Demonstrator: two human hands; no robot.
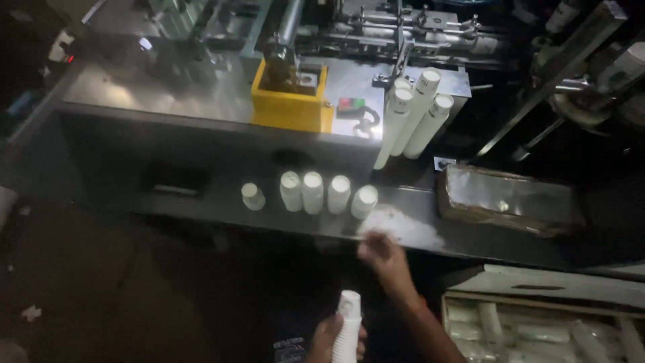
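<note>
1. Nearest the camera, at the bottom edge, the left hand (330,339) is closed around a short stack of white paper cups (348,326), held upright with the rims uppermost. The stack is smooth, matte and slightly tapered, and its top rises above the fingers.
2. Just above it, the right hand (381,252) reaches forward over the front edge of the metal shelf (430,232). It is blurred, so I cannot tell how far the fingers are spread; nothing shows in its grip. It hovers just below the rightmost cup of the row.
3. On the shelf stands a row of five white cups (313,191), rims up, four close together and one apart to the left. They are small, round and pale against the dull grey steel.
4. To the right on the same shelf lies a flat box wrapped in shiny clear film (507,200).
5. At the lower right, a carton (537,329) holds long sleeves of cups lying on their sides.
6. Farther back, four tall stacks of cups (413,111) lean against the machine top (168,94), which is brushed metal with a glare.
7. Beside them sits a yellow guard (290,104), boxy and painted, with dark machinery behind it.
</note>
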